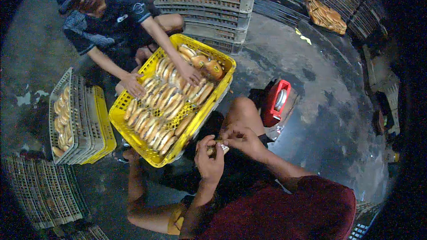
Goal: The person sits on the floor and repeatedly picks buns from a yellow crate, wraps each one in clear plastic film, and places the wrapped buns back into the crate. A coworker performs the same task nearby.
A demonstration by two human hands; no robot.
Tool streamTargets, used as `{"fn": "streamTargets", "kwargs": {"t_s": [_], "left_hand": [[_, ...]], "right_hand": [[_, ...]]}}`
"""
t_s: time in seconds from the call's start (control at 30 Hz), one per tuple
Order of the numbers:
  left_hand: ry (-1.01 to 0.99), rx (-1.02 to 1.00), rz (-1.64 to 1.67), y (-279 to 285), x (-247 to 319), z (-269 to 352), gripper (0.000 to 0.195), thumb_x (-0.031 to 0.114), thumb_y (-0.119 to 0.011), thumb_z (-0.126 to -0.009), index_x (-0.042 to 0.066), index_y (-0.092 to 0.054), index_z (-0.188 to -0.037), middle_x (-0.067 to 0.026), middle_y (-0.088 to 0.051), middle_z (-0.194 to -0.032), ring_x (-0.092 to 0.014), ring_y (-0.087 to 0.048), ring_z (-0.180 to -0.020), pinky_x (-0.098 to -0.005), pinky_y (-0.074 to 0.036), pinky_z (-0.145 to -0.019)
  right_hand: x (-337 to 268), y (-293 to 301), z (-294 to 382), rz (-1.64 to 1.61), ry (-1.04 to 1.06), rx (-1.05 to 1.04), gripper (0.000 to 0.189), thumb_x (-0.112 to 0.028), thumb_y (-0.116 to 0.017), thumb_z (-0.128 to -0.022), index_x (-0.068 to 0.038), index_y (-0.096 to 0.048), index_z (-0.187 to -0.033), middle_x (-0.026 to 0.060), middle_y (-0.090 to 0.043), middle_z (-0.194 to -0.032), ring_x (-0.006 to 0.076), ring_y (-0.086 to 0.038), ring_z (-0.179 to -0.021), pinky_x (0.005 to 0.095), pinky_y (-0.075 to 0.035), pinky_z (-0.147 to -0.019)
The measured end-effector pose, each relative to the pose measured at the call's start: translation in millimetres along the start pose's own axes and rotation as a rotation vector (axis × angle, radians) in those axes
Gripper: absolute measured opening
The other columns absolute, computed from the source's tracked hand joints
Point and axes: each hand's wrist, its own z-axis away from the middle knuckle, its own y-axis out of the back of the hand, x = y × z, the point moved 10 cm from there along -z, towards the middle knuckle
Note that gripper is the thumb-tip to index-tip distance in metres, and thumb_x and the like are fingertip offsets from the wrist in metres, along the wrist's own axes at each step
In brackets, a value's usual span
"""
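Note:
My left hand (pixel 209 160) holds a small packet (pixel 223 148) with a pale, shiny part, pinched between thumb and fingers. My right hand (pixel 242 141) meets it from the right, its fingertips close together at the packet's edge; whether they grip it is hard to tell. Both hands are in front of my bent knee. Beyond my left hand stands a yellow plastic crate (pixel 146 155), holding rows of filled bread buns (pixel 166 100) in clear wrappers. Rounder buns (pixel 212 69) lie at its far corner. A co-worker's two hands (pixel 189 73) rest on the buns.
A red tape dispenser (pixel 276 105) stands right of my knee. Stacked crates (pixel 81 123) with buns are at the left, more slatted crates (pixel 43 190) at the lower left. A tall crate stack (pixel 213 13) rises behind. Another person handles a bread bundle (pixel 327 16) at the upper right.

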Motion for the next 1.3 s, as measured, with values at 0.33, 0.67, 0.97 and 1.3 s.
{"fn": "streamTargets", "kwargs": {"t_s": [0.33,0.67,0.97,1.3], "left_hand": [[0.395,-0.368,0.530,-5,-71,0,0.033,0.015,-0.069,-0.089,0.000,-0.059,-0.116,-0.0077,-0.062,-0.111,-0.015,-0.056,-0.104,-0.0311,-0.044,-0.093],[0.158,-0.161,-0.134,19,-145,-100,0.041,0.022,-0.071,-0.087,0.002,-0.058,-0.121,-0.0180,-0.061,-0.122,-0.030,-0.059,-0.111,-0.0403,-0.048,-0.093],[0.146,-0.805,-1.098,-34,-289,-144,0.048,0.017,-0.055,-0.087,0.004,-0.051,-0.133,-0.0119,-0.054,-0.136,-0.030,-0.053,-0.124,-0.0435,-0.047,-0.100],[0.338,-0.134,0.473,147,-197,-152,0.064,0.005,-0.068,-0.080,0.001,-0.044,-0.139,-0.0104,-0.058,-0.130,-0.023,-0.057,-0.116,-0.0360,-0.043,-0.101]], "right_hand": [[11,-32,-16,0.080,0.030,-0.050,0.037,-0.026,-0.079,-0.076,-0.004,-0.064,-0.100,0.0098,-0.061,-0.094,0.0304,-0.055,-0.093,0.0428,-0.043,-0.086],[63,-29,-62,-0.029,-0.067,0.080,0.064,-0.010,-0.072,-0.082,0.000,-0.040,-0.137,0.0156,-0.055,-0.124,0.0259,-0.054,-0.115,0.0365,-0.043,-0.099],[49,-47,-118,-0.189,0.163,0.020,0.060,-0.016,-0.074,-0.077,-0.005,-0.049,-0.131,0.0122,-0.056,-0.125,0.0268,-0.051,-0.121,0.0370,-0.040,-0.104],[93,-211,-179,1.150,0.391,-0.609,0.044,-0.029,-0.060,-0.082,-0.016,-0.061,-0.125,0.0094,-0.060,-0.127,0.0309,-0.052,-0.123,0.0582,-0.033,-0.103]]}}
